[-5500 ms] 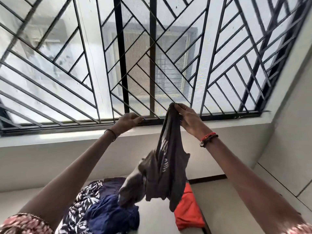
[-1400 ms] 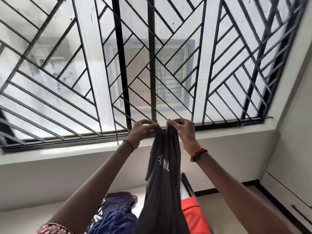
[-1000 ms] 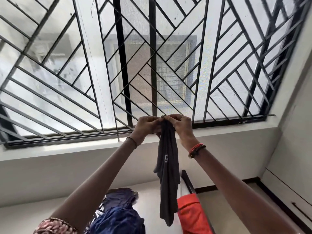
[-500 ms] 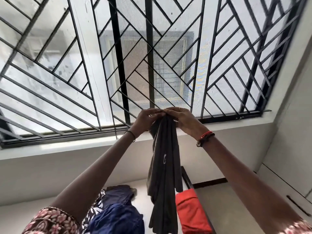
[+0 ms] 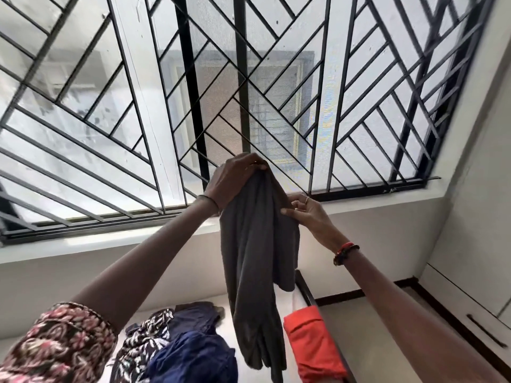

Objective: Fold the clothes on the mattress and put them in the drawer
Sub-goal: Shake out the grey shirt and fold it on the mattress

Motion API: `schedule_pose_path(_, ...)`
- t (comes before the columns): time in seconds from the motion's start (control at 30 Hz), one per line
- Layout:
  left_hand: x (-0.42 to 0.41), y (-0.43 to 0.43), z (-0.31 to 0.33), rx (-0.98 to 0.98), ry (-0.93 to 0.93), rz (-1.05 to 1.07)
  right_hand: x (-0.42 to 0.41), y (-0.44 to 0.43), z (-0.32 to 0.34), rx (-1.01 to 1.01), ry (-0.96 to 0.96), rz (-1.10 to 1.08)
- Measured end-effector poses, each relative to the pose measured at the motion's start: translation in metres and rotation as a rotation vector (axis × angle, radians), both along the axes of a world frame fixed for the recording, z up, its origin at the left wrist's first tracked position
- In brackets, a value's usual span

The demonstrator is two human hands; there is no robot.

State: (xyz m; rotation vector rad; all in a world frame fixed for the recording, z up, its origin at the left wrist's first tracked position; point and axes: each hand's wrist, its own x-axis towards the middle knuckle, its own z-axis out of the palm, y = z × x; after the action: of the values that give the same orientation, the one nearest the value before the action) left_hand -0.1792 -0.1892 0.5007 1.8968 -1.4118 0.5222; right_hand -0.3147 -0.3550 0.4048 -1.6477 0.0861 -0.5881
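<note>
Plain dark grey for the held garment [image 5: 257, 244]. Below, a navy blue cloth [image 5: 193, 360], a black-and-white leaf-print cloth [image 5: 141, 341], an orange-red cloth [image 5: 312, 346]. Pink-and-brown floral on the sleeve [image 5: 55, 346]. Red-and-black bracelet [image 5: 345, 251]. Black window bars [image 5: 241, 78].

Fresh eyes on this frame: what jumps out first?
A dark grey garment hangs lengthwise mid-frame, gripped at the top by the left hand and pinched at its edge by the right hand. Behind it, a black diagonal window grille fills the upper frame. Below, on the mattress, a blue garment lies to the left and an orange garment to the right.
</note>
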Motion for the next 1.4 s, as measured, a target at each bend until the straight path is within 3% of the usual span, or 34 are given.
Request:
schedule_pose_path(0.2,0.005,0.005,0.022,0.039,-0.021,0.016,-0.004,-0.002,-0.027,-0.262,0.006,-0.126)
schedule_pose_path(0.37,0.013,0.012,0.029,-0.002,0.025,-0.131,-0.01,0.003,-0.05,-0.867,-0.109,-0.393)
schedule_pose_path(0.47,0.017,0.015,0.033,0.047,0.093,-0.144,-0.014,0.009,-0.056,-1.019,-0.147,-0.479)
schedule_pose_path(0.57,0.018,0.014,0.039,0.023,0.245,-0.136,-0.013,0.012,-0.06,-1.044,-0.041,-0.474)
schedule_pose_path(0.7,0.013,0.015,0.049,0.059,0.401,-0.164,-0.003,0.008,-0.072,-0.919,0.092,-0.288)
schedule_pose_path(0.87,0.016,0.025,0.056,0.106,0.39,-0.207,0.001,0.015,-0.087,-0.764,0.188,-0.221)
schedule_pose_path(1.17,0.029,0.04,0.055,-0.023,0.397,-0.183,-0.013,0.032,-0.11,-0.638,0.214,-0.255)
schedule_pose_path(1.4,0.022,0.039,0.068,-0.078,0.412,-0.204,-0.02,0.044,-0.102,-0.865,0.242,-0.303)
